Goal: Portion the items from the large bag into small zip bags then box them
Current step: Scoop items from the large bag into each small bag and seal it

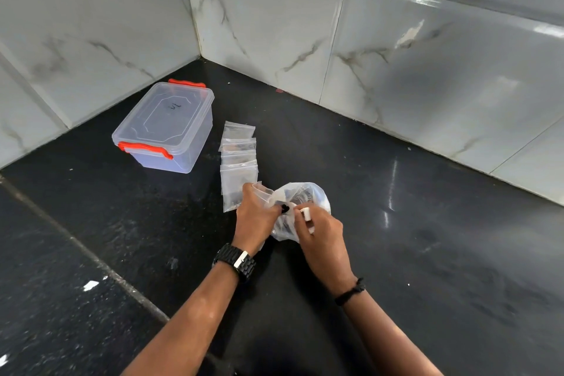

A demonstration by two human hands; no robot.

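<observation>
One lidded clear box [166, 128], one large bag [302, 201], about five overlapping small zip bags [239, 159], two hands.

Place read as a home kitchen, in the corner of a worktop. Counter [396, 253] was polished black speckled stone, glossy enough to throw back light streaks, with a pale seam running diagonally across its left part and a few white flecks on it. Two walls met at the corner, both clad in large glossy white tiles [268, 24] with grey marble veining and thin grout lines; one tile on the right showed a chipped patch. A clear lidded plastic box [164, 128] with orange clips, the household food-storage sort, stood near the corner.
</observation>
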